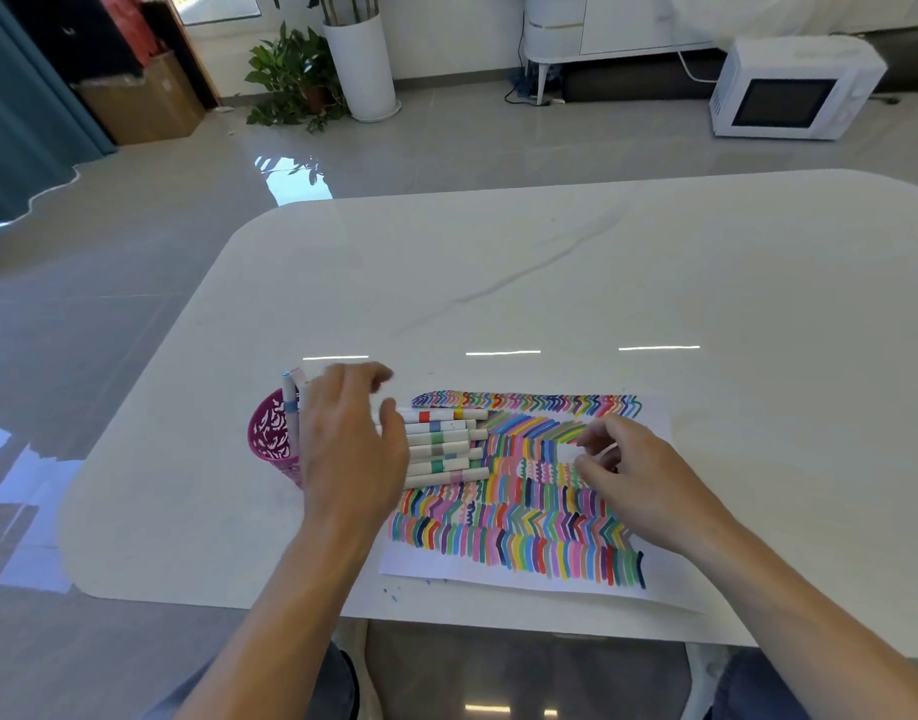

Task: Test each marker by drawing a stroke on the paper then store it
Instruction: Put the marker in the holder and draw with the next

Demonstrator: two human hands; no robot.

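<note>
Basket [269, 440] beside markers [442, 445] — left hand [350, 441] overlaps them.

Counts: 1 white paper sheet covered in coloured strokes [524, 511]. 6 white-barrelled markers with coloured bands [441, 446] visible in a row on it; any more under the left hand [348, 444] can't be confirmed. 2 capped upright markers [289, 402] in 1 magenta perforated plastic cup [270, 439]. 1 thin white item [607, 449] pinched in the right hand [633, 475]. 1 white marble-look desk [550, 278]. On the floor: 1 white microwave [789, 90].
</note>
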